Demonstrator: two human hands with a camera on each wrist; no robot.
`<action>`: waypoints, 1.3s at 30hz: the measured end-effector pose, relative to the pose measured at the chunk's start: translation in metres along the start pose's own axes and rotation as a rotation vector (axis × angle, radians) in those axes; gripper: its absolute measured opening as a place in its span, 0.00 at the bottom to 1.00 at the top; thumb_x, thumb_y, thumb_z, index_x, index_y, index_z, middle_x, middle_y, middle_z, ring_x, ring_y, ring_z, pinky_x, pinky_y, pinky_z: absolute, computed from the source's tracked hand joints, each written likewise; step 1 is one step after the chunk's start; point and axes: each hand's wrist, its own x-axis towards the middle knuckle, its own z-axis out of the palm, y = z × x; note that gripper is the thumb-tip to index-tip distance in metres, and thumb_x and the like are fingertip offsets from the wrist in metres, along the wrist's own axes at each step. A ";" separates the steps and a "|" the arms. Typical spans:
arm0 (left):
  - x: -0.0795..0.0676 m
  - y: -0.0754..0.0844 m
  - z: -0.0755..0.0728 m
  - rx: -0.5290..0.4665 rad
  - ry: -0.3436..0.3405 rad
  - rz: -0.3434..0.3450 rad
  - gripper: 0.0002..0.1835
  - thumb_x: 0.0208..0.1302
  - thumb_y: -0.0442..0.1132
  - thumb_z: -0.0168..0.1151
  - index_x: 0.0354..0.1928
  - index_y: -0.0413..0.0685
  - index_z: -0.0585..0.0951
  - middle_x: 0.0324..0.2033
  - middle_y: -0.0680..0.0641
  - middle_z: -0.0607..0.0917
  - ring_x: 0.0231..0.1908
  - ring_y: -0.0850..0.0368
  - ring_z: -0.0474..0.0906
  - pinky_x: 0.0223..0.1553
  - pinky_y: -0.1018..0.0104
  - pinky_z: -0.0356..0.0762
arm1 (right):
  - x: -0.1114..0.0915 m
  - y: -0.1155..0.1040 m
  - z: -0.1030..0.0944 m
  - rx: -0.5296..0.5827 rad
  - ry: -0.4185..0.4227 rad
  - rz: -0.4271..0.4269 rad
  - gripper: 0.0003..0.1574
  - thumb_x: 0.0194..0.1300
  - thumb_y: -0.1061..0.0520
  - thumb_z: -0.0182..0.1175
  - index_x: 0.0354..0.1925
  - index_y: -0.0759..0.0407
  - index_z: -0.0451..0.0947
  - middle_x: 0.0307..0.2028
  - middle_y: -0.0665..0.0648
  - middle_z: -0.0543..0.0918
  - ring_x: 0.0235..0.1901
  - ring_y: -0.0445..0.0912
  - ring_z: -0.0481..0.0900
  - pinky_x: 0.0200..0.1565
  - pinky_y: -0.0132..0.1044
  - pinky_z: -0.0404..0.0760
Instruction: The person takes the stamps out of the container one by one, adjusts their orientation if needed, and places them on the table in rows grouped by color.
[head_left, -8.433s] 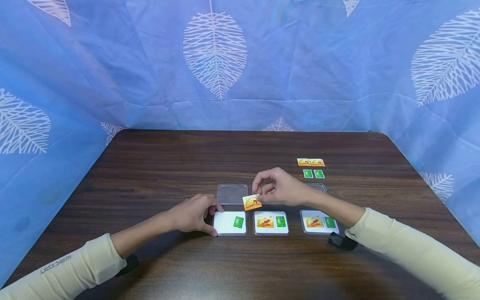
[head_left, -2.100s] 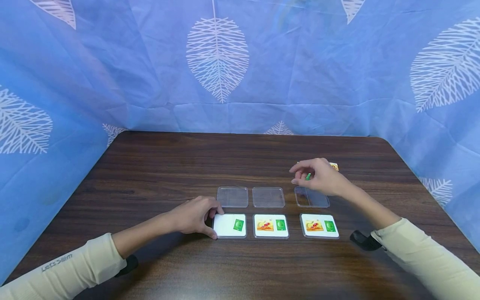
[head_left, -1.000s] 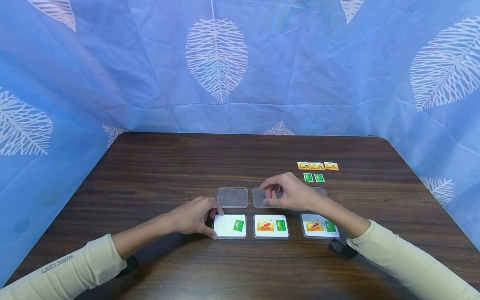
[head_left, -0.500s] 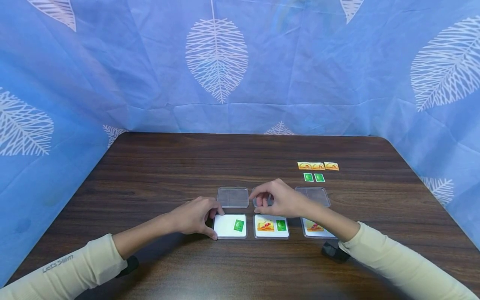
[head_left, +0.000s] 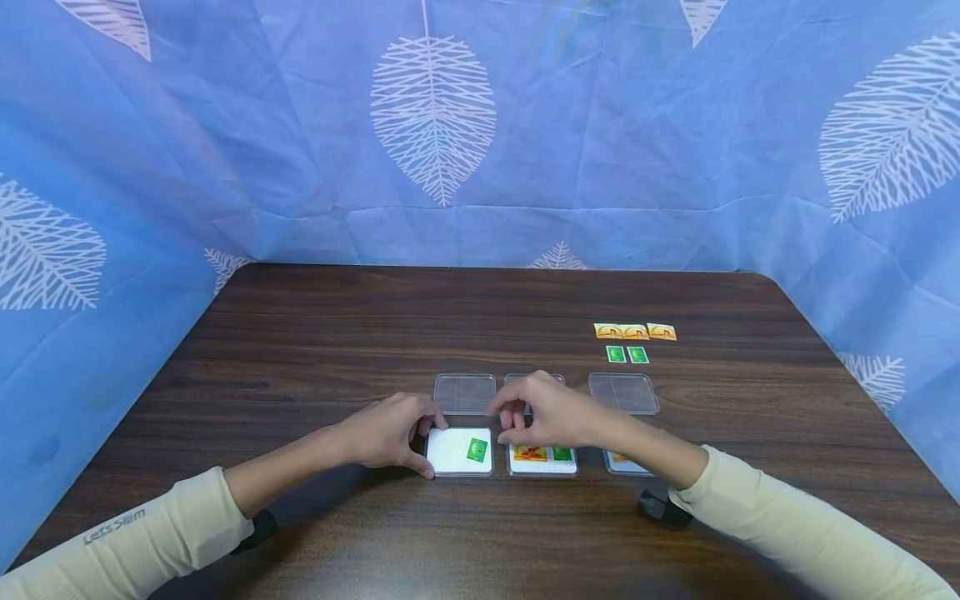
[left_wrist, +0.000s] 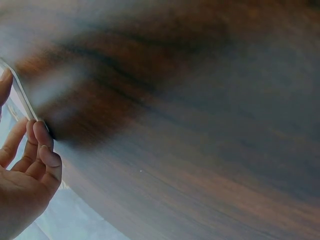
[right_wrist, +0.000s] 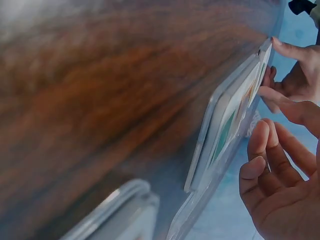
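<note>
Right hand [head_left: 547, 412] closer to one-stamp case [head_left: 447, 457]

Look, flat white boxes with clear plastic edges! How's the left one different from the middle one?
The left white box has one green stamp, but the middle white box has an orange stamp beside another green stamp. The left hand grips the left white box's edge, while in the head view the right hand hides part of the middle white box. Both are flat rectangles lying on the dark brown wood-grain table.
</note>
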 end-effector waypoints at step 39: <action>0.000 -0.001 0.001 0.002 0.003 0.019 0.24 0.51 0.42 0.84 0.47 0.40 0.84 0.31 0.53 0.75 0.26 0.67 0.67 0.29 0.71 0.70 | 0.016 -0.020 0.027 -0.168 -0.013 0.078 0.10 0.58 0.61 0.78 0.34 0.61 0.84 0.27 0.49 0.78 0.25 0.32 0.68 0.28 0.26 0.73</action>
